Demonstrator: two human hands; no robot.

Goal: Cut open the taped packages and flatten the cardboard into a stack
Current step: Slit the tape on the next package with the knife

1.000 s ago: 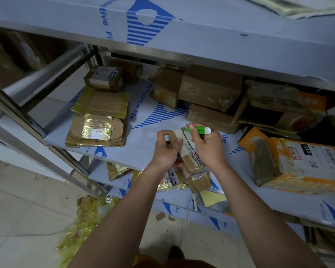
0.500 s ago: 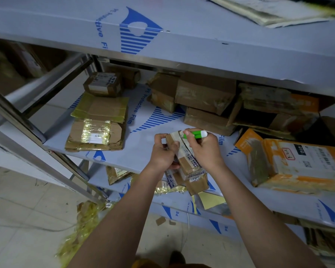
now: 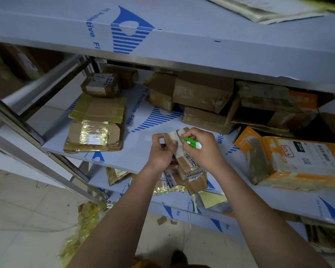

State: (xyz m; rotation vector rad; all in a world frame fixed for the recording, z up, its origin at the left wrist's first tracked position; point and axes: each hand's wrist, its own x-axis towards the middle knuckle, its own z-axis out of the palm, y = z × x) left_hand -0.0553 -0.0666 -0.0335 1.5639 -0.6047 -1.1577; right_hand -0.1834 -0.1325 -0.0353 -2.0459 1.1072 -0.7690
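While you look down from the head camera, your left hand (image 3: 161, 151) grips a small taped box (image 3: 182, 151) from its left side, thumb and fingers curled round it, and holds it tilted above the front edge of the middle shelf (image 3: 143, 151). Your right hand (image 3: 202, 149) is clamped on a green and white cutter (image 3: 191, 142), whose tip meets the pale tape at the box's far end; the blade itself is too small to make out.

Left of your hands, a stack of flattened cardboard (image 3: 95, 132) lies near the shelf's front left corner, with bare shelf between it and the box. Behind that stack sits a small sealed parcel (image 3: 101, 85). A heap of brown boxes (image 3: 203, 97) fills the back of the shelf just beyond your hands. To your right an orange package (image 3: 298, 159) lies close to the front edge, near your right wrist.

The upper shelf (image 3: 201, 35) overhangs the far side of the working space. Below, more small boxes (image 3: 193, 180) rest on a lower shelf, right under the held box. Yellow tape scraps (image 3: 81, 225) lie on the tiled floor (image 3: 17, 229) by the steel leg (image 3: 46, 151).
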